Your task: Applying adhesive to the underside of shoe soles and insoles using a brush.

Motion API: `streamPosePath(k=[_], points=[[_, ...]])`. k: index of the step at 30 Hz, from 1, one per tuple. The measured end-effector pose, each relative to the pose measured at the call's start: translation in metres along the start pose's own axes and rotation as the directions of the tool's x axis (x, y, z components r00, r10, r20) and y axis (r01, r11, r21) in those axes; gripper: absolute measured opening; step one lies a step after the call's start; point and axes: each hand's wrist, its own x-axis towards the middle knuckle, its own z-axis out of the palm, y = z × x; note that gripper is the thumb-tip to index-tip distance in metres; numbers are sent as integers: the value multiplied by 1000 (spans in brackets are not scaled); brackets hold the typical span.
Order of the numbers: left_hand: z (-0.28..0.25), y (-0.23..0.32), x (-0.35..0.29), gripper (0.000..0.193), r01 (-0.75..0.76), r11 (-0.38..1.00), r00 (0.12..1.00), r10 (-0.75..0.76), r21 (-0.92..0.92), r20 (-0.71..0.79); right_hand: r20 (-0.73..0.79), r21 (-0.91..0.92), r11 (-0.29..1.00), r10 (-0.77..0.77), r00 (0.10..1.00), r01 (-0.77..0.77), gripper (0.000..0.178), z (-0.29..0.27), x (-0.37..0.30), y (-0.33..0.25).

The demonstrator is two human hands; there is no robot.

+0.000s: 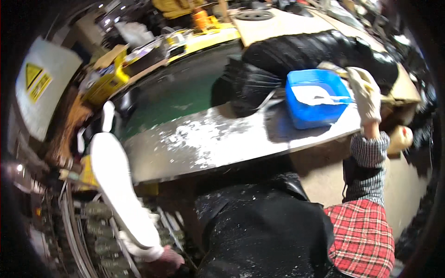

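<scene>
A long white shoe sole (116, 180) slants up from my left hand (134, 249), whose gloved fingers are closed on its lower end. At the far right, my right hand (364, 95) in a pale glove is beside the rim of a blue square tub (313, 118). White liquid or paste (308, 94) lies inside it, with a pale stick-like shape (336, 99) crossing toward the glove. The right fingers look curled, but blur and angle hide what they hold. White splashes (197, 143) cover the metal table edge in front of me.
Black wrapped bundles (301, 53) lie behind the tub. A green belt surface (171, 104) runs along the table. Yellow bins (104, 85) stand at left, near a panel with a warning sign (37, 81). Racks with several greenish pieces (104, 222) stand at lower left.
</scene>
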Motion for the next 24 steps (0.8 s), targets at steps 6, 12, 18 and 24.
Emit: streamPosePath(k=[6,12,18,24], points=[[54,-123,24,74,458,807,828,-540,-372,-150,284,-521,847,290,914,-107,32,-5,18,32],[49,-128,-24,81,575,554,725,-686,-602,62,189,-112,976,204,961,-185,18,-65,0,28],[-5,-154,-29,105,703,274,592,-737,-657,326,486,269,963,-114,867,-24,22,89,-83,-85],[-9,-177,-20,106,669,254,679,-589,-698,437,723,463,844,-184,666,-269,25,261,-124,-70]])
